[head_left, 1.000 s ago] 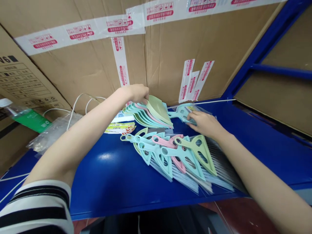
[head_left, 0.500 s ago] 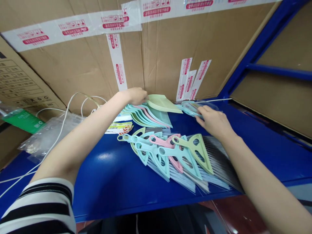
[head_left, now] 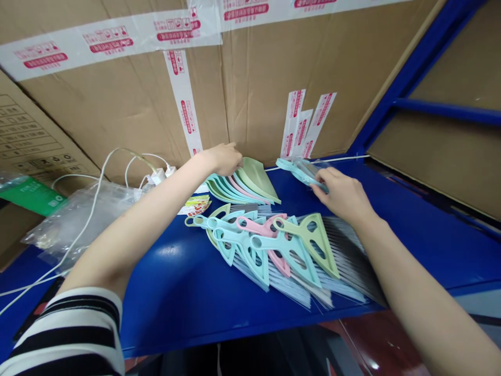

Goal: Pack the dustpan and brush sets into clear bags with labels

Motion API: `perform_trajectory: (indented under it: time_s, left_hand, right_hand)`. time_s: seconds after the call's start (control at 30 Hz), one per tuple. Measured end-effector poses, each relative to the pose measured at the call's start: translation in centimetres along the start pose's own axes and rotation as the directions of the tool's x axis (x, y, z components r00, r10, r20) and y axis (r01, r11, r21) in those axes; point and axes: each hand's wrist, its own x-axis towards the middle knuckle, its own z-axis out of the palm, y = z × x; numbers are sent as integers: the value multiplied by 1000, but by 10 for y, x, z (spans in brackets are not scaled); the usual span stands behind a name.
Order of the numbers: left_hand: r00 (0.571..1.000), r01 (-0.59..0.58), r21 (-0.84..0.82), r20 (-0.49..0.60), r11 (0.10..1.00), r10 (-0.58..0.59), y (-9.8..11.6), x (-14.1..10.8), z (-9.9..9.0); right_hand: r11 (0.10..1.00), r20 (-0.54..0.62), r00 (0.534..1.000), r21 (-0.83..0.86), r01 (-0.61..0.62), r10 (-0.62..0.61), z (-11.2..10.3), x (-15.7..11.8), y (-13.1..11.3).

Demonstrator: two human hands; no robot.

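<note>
My left hand (head_left: pixel 226 159) is closed at the handle end of a pale green dustpan (head_left: pixel 258 177), its fingertips partly hidden. That dustpan lies on top of a fanned stack of blue, pink and green dustpans (head_left: pixel 225 189) against the cardboard. My right hand (head_left: pixel 341 189) grips the right end of a light blue item in clear plastic (head_left: pixel 303 171), seemingly a bagged dustpan or brush, its loop end pointing left. Nearer to me, several small hand brushes (head_left: pixel 289 250) overlap in a row, with blue, pink and green handles and bristles pointing right and toward me.
A large taped cardboard box (head_left: pixel 258 78) walls off the back of the blue table (head_left: pixel 168 292). At left are clear plastic bags (head_left: pixel 90 214), a green-labelled packet (head_left: pixel 33 196), white cables and plugs (head_left: pixel 158 176). Printed cards (head_left: pixel 195 204) lie beside the stack; a blue metal frame (head_left: pixel 407 68) rises at right.
The green dustpan in my left hand has come down onto the stack and tilted to match it. My right hand has shifted the bagged blue item slightly left, its loop end now raised.
</note>
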Motion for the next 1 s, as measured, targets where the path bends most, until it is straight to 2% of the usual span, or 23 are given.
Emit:
perform_trajectory:
  time_s: [0.2,0.4,0.6,0.8,0.9,1.0]
  left_hand:
    - [1000,20,-11,-4,1000,-21,-3,2,7]
    - [998,29,-31,-47,999,-31,-3,-4,4]
    - [955,25,-106,-290,994,-55,36,0,0]
    - [971,24,-141,-233,990,-57,78,20,7]
    - [965,13,-142,-256,990,-50,85,19,11]
    - [954,10,-143,-296,990,-52,84,2,13]
  right_hand:
    - [998,12,999,53,29,-30,-1,-2,-2]
    - [988,16,994,111,103,-106,-2,-2,-4]
    - [961,32,983,220,169,-180,-4,-1,-7]
    - [877,31,980,453,162,-197,-7,-2,-15]
    - [829,51,985,547,112,-167,-13,-1,-15]
    - [802,52,992,594,61,-114,-21,-1,-12]
